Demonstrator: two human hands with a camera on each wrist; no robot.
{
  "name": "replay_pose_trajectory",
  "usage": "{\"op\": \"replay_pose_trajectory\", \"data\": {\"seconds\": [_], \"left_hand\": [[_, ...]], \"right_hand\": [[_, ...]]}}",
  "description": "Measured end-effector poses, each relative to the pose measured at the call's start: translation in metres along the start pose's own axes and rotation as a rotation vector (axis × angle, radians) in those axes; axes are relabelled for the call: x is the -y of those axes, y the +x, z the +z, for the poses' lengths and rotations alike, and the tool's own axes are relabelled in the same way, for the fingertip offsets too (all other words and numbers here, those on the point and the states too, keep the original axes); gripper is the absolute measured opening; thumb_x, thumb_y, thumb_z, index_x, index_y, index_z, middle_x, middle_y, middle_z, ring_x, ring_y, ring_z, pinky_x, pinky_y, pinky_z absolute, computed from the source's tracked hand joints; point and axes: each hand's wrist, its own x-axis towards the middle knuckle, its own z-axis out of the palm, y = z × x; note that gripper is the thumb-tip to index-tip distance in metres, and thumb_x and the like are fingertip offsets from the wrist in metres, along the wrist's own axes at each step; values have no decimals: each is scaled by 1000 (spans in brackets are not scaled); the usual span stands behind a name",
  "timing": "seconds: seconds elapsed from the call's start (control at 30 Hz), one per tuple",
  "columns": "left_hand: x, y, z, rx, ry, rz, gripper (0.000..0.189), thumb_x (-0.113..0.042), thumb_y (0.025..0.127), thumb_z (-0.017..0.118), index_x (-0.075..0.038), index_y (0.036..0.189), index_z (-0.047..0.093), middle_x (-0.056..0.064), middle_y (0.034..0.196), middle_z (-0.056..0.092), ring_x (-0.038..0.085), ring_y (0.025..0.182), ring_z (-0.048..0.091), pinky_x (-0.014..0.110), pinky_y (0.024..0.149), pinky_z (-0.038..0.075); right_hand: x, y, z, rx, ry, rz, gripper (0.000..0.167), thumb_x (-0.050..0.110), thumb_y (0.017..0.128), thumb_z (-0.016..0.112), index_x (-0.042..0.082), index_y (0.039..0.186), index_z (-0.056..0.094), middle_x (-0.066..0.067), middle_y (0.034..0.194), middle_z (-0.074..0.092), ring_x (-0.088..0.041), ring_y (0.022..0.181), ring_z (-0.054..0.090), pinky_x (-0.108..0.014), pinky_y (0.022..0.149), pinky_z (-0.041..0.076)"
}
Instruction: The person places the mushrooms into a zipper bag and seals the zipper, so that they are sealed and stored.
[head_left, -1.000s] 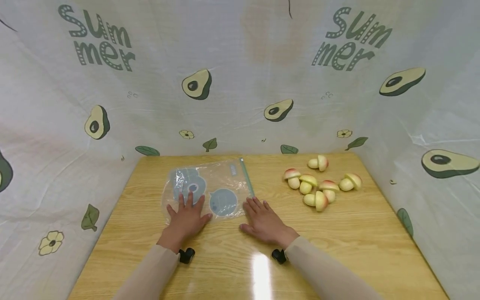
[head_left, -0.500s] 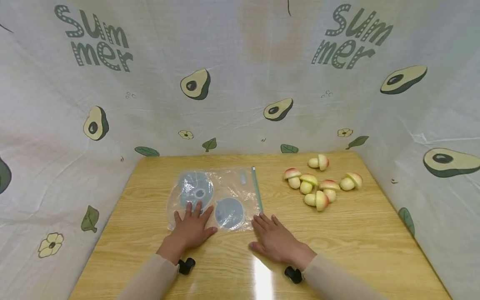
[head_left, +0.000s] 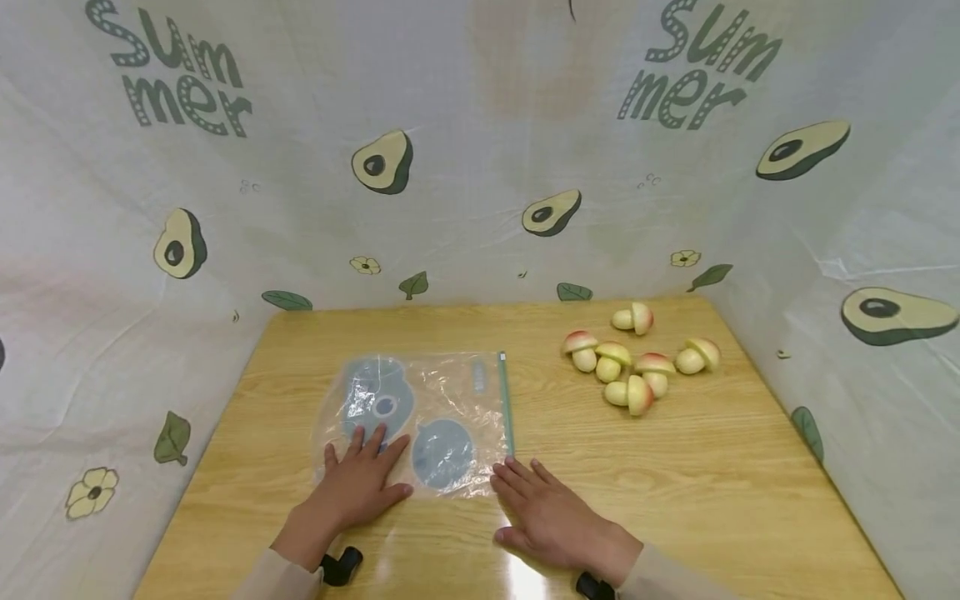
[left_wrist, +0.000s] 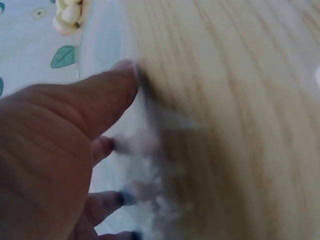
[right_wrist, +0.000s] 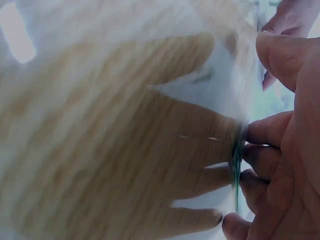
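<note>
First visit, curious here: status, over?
Left grip on clear bag. Right grip at its green-edged near corner. Bag flat. Mushroom shapes off right, clear of it.

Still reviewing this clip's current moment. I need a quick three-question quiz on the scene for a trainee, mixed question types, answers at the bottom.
1. How many mushrooms lie on the table?
2. True or false: the left hand is gripping a mushroom.
3. In the head view, which edge of the clear bag carries the green strip?
A) left
B) right
C) the edge nearest the person

Key:
1. Six.
2. False; it lies spread, touching the clear bag.
3. B.
</note>
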Motion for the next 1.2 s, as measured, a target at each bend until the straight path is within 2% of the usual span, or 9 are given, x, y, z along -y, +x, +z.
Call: {"op": "replay_pose_trajectory", "data": {"seconds": [0.17, 0.23, 0.33, 0.43, 0.53, 0.73, 0.87, 1.07, 1.2], "left_hand": [[-8, 4, -15, 8, 44, -12, 75, -48, 90, 82, -15, 151, 56, 26, 158, 47, 62, 143, 39, 94, 105, 21], [-14, 11, -21, 19, 76, -34, 68, -45, 87, 85, -10, 141, 62, 23, 144, 59, 57, 132, 53, 88, 103, 34], [-27, 23, -29, 43, 90, -80, 48, -39, 87, 85, -4, 115, 68, 16, 113, 70, 42, 104, 67, 69, 90, 54], [-40, 36, -38, 66, 77, -117, 33, -34, 87, 84, -6, 89, 66, 10, 88, 66, 29, 82, 65, 52, 72, 58], [-53, 50, -44, 74, 73, -135, 28, -28, 89, 81, -9, 76, 64, 7, 81, 65, 24, 75, 60, 45, 66, 56], [-81, 83, -39, 48, 15, -40, 8, -11, 92, 69, -4, 91, 68, 11, 87, 66, 26, 80, 59, 44, 70, 53], [-98, 107, -30, -8, -71, 25, 16, -7, 92, 65, -4, 105, 73, 11, 102, 74, 26, 92, 66, 44, 81, 58], [-122, 134, -19, -45, -158, 19, 19, -6, 96, 64, -5, 112, 75, 10, 112, 76, 27, 101, 71, 43, 88, 61], [-135, 145, -14, -86, -178, -1, 11, -8, 99, 66, -4, 101, 76, 9, 101, 77, 27, 93, 72, 43, 82, 62]], "right_hand": [[1, 2, -1, -24, -12, -32, 75, 63, 109, 41, 6, 158, 48, -12, 166, 44, -32, 156, 38, -55, 124, 39], [-1, 3, -3, -67, -25, -57, 70, 59, 109, 45, 5, 153, 54, -13, 161, 50, -32, 151, 45, -53, 122, 43], [-7, 3, -4, -140, -22, -77, 61, 50, 110, 52, 2, 147, 60, -14, 153, 57, -32, 143, 53, -49, 117, 49], [-13, 2, -5, -157, 37, -42, 59, 45, 109, 56, 0, 147, 59, -15, 152, 58, -32, 141, 55, -49, 116, 50], [-16, -1, -4, -143, 95, 8, 61, 45, 109, 57, 0, 150, 56, -16, 155, 55, -34, 144, 52, -50, 118, 48], [-14, -3, 0, -194, 34, -40, 60, 46, 108, 59, -1, 147, 59, -17, 153, 57, -35, 144, 52, -50, 119, 46], [-13, -3, 2, -232, 29, -34, 55, 41, 109, 58, -1, 146, 60, -17, 152, 58, -34, 143, 54, -50, 119, 46], [-17, -2, -1, -315, 96, 46, 44, 26, 108, 63, -1, 142, 63, -15, 147, 62, -31, 138, 58, -48, 114, 52], [-21, -5, -4, -365, 107, 100, 40, 22, 105, 67, -1, 138, 66, -15, 142, 66, -31, 131, 64, -49, 107, 56]]}}
